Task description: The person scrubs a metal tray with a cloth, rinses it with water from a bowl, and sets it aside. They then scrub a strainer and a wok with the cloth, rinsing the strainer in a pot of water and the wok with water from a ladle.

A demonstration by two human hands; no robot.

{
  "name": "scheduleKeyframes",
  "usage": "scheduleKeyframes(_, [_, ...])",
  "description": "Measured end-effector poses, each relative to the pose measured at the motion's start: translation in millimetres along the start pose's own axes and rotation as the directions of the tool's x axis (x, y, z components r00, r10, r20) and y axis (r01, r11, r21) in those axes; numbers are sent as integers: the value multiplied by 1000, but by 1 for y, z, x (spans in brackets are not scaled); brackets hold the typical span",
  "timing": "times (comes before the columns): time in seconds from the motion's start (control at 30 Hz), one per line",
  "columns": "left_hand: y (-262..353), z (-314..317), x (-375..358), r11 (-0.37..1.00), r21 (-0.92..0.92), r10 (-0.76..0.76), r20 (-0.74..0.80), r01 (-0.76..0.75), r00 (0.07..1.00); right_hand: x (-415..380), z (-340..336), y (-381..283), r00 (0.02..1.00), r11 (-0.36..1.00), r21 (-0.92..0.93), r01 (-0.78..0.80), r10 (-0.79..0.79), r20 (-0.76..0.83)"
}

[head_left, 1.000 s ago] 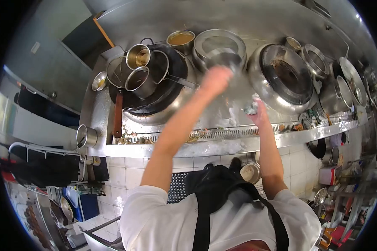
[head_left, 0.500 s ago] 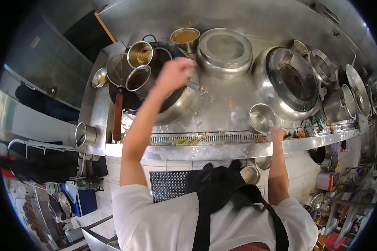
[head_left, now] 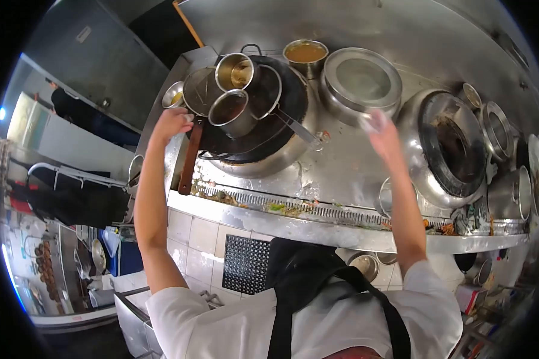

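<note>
Fingers (head_left: 185,119) of your left hand (head_left: 170,125) curl, shifted beside one bowl (head_left: 173,94) and one wooden handle (head_left: 191,161); your blurred right hand (head_left: 382,133) has risen from one small pot (head_left: 386,197) toward one big pot (head_left: 359,103); neither grip's clear.

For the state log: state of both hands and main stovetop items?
Left hand: fingers curled, grip unclear
Right hand: blurred, grip unclear
Wok: cookware piled on it
Wooden-handled strainer: lying on wok
Front small pot: dark contents
Rear pot: uncovered, brown liquid inside
Round pot: upright; cover or liquid unclear
Drain gutter: strewn with scraps
</note>
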State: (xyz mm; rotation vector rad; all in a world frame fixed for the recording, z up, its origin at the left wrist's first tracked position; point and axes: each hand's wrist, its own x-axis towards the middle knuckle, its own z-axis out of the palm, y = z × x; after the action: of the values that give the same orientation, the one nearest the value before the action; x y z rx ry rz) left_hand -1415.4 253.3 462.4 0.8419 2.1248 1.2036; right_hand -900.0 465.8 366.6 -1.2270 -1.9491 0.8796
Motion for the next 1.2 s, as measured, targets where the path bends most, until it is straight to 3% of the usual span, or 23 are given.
scheduleKeyframes(0.03, [-52, -14, 42, 919, 205, 302, 190, -338, 934, 37, 31, -5, 970, 952, 239, 192, -222, 103])
scheduleKeyframes(0.07, [-69, -21, 62, 704, 430, 413, 400, -566, 818, 63, 56, -42, 943, 956, 249, 152, -215, 252])
scheduleKeyframes(0.1, [-85, -27, 83, 385, 518, 496, 582, -764, 645, 91, 88, -63, 912, 964, 205, 170, -233, 337])
scheduleKeyframes(0.13, [-73, -12, 78, 27, 602, 402, 724, -798, 560, 117, 123, -80, 875, 969, 160, 188, -239, 421])
scheduleKeyframes(0.2, [-96, 17, 93, 217, 679, 323, 628, -702, 708, 159, 184, -122, 812, 964, -13, 265, -216, 543])
scheduleKeyframes(0.23, [-89, 39, 85, 806, 512, 156, 303, -299, 940, 180, 221, -130, 854, 974, -40, 221, -174, 491])
scheduleKeyframes(0.27, [-80, 57, 78, 974, 24, -226, 102, 225, 969, 199, 257, -133, 890, 982, -67, 177, -131, 436])
scheduleKeyframes(0.37, [-83, 70, 82, 941, -159, -286, 91, 297, 954, 230, 330, -151, 983, 998, -55, -6, 15, 182])
scheduleKeyframes(0.47, [-102, 58, 98, 886, -281, -319, 210, 369, 924, 256, 363, -147, 991, 977, -211, -38, 65, 121])
scheduleKeyframes(0.57, [-108, 56, 110, 877, -276, -325, 260, 392, 909, 290, 363, -135, 999, 991, -122, 49, -50, -7])
scheduleKeyframes(0.63, [-111, 59, 111, 867, -275, -331, 304, 415, 893, 303, 331, -129, 1000, 995, 102, -1, 3, -19])
scheduleKeyframes(0.67, [-110, 60, 113, 858, -309, -319, 303, 409, 898, 308, 299, -138, 996, 948, 305, -91, 86, 30])
scheduleKeyframes(0.73, [-114, 64, 119, 851, -332, -301, 328, 408, 895, 273, 226, -160, 994, 879, 471, -77, 105, -33])
scheduleKeyframes(0.8, [-121, 68, 129, 813, -406, -294, 331, 417, 896, 239, 155, -139, 997, 916, 396, -69, 77, -2])
scheduleKeyframes(0.87, [-115, 67, 129, 808, -399, -314, 333, 434, 889, 181, 95, -121, 977, 957, 243, -159, 188, -101])
scheduleKeyframes(0.9, [-114, 67, 130, 809, -401, -321, 310, 429, 895, 147, 73, -108, 954, 922, 319, -218, 270, -130])
scheduleKeyframes(0.93, [-111, 66, 131, 814, -401, -325, 286, 420, 902, 123, 59, -74, 913, 916, 273, -294, 354, -204])
scheduleKeyframes(0.97, [-104, 65, 128, 826, -399, -306, 276, 399, 911, 99, 45, -34, 848, 833, 370, -412, 499, -178])
scheduleKeyframes(1.03, [-91, 65, 120, 850, -384, -257, 296, 361, 920, 26, 38, 56, 915, 889, 353, -290, 366, -172])
scheduleKeyframes(1.07, [-86, 63, 121, 859, -380, -230, 314, 344, 921, -2, 44, 69, 843, 851, 308, -426, 497, -207])
scheduleKeyframes(1.13, [-78, 57, 124, 859, -401, -159, 384, 319, 910, -58, 62, 121, 825, 796, 355, -491, 555, -103])
scheduleKeyframes(1.2, [-69, 56, 135, 876, -370, -167, 369, 309, 914, -88, 89, 149, 589, 613, 338, -714, 787, -183])
